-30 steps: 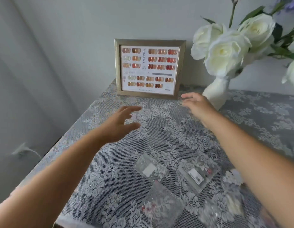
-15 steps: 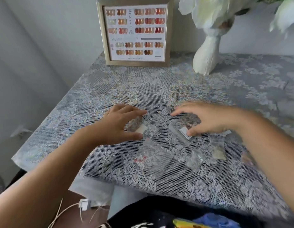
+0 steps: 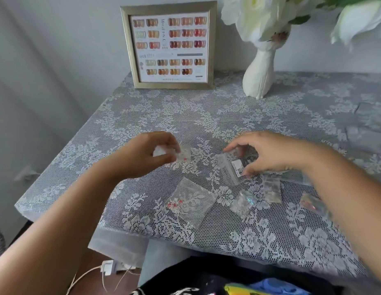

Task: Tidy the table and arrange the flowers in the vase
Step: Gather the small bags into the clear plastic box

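1. Your left hand is over the lace-covered grey table, thumb and fingers pinched on a small clear plastic packet with red and white beads; whether the packet is lifted clear of the cloth is hard to tell.
2. Your right hand is just to the right of it, fingers curled, thumb and fingertips closed on the edge of a clear plastic packet with a white barcode label that lies on the cloth.
3. Between and nearer to you than both hands lies a larger clear square bag with red beads in one corner.
4. Beside it to the right are a small packet of iridescent flakes and a packet of pale bits; another packet with reddish contents sits partly under your right forearm.
5. At the far edge, well apart from your hands, stands a white ceramic vase holding white artificial roses; their tops are cut off by the frame.
6. Left of the vase, a gold-framed nail colour chart leans upright against the wall.
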